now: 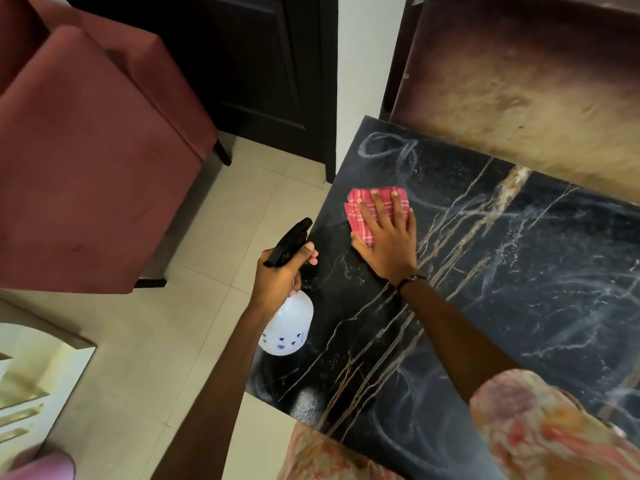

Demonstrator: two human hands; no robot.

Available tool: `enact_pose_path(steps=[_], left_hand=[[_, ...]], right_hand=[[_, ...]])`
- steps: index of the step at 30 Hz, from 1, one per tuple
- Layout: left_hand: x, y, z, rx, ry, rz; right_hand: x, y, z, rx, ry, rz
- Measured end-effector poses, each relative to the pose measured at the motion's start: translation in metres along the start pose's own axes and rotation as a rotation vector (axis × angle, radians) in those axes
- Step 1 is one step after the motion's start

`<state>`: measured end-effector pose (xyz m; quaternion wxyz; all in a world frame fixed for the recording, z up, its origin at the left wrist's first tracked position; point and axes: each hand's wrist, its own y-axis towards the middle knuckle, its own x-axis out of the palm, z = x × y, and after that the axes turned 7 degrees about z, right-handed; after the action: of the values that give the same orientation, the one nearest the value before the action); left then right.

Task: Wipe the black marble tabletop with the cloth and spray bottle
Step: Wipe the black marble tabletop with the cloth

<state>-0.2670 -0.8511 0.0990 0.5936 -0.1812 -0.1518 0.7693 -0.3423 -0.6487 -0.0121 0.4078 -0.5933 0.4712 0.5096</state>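
The black marble tabletop (pixel 502 289) with gold and white veins fills the right half of the head view. A folded red checked cloth (pixel 356 211) lies near its left edge, and my right hand (pixel 384 237) presses flat on it with the fingers spread. My left hand (pixel 277 277) grips the neck of a white spray bottle (pixel 287 332) with a black trigger head, held over the table's left edge, its nozzle pointing away toward the far left. White smear marks show on the marble at the far left corner and on the right.
A dark red upholstered chair (pixel 86 150) stands on the beige tiled floor (pixel 145 341) to the left of the table. A dark wooden door (pixel 249 64) and a white wall strip lie beyond. A brown-beige panel (pixel 519 81) rises behind the table's far edge.
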Motion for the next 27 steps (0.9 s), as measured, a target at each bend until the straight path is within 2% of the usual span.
enact_pose_path(steps=[2,5,8,10,12,15,20,23,27], left_hand=[[0.003,0.002,-0.001,-0.007,-0.006,0.001],[0.008,0.005,-0.003,-0.021,0.003,0.0],[0.013,0.008,-0.004,-0.046,0.005,0.004],[0.015,0.01,-0.003,-0.05,0.007,0.009],[0.017,0.013,0.0,-0.044,0.003,0.006],[0.021,0.017,0.003,-0.03,0.005,-0.01],[0.028,0.03,0.006,0.004,0.021,-0.022],[0.035,0.037,0.009,0.025,0.039,-0.023],[0.042,0.046,0.01,0.04,0.062,-0.021]], right_hand=[[0.004,0.012,-0.019,-0.01,0.006,0.013],[0.01,0.0,-0.036,-0.165,0.002,0.021],[0.008,-0.032,-0.018,-0.372,0.034,0.023],[0.005,-0.044,0.012,-0.445,0.001,0.043],[0.001,-0.041,0.042,-0.411,-0.03,0.053],[-0.003,-0.013,0.069,-0.232,-0.034,0.015],[-0.003,0.049,0.036,-0.022,-0.001,0.02],[0.005,0.061,-0.002,-0.086,-0.001,0.035],[0.013,0.028,-0.009,-0.346,0.022,0.058]])
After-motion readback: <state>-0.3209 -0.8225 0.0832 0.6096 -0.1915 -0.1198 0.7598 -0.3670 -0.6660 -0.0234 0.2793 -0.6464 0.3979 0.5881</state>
